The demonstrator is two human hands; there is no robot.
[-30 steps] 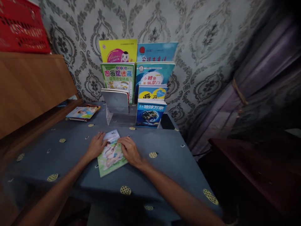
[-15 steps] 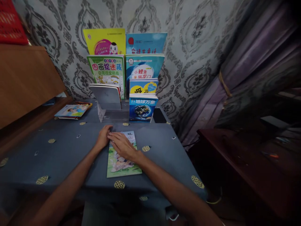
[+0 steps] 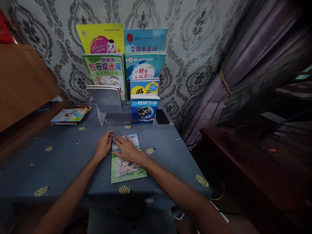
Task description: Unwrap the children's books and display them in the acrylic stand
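Observation:
A thin picture book (image 3: 128,170) with a green and pale blue cover lies closed on the dark cloth-covered table (image 3: 65,162). My right hand (image 3: 126,149) lies flat on the upper part of its cover, fingers spread, holding nothing. Along the book's upper left edge rests my left hand (image 3: 104,144), its fingertips bent near the corner; whether they hold the edge is too small to tell. The two hands are close together at the fingertips.
Behind the book stands a clear tiered rack (image 3: 117,119) with several upright books, among them a blue globe book (image 3: 145,111). A stack of books (image 3: 71,115) lies at the left by a wooden cabinet (image 3: 24,84). A dark phone (image 3: 162,116) lies right of the rack.
My right hand's fingers have spread apart and flattened on the cover. My left hand has stayed at the book's left edge. The whole view has shifted slightly.

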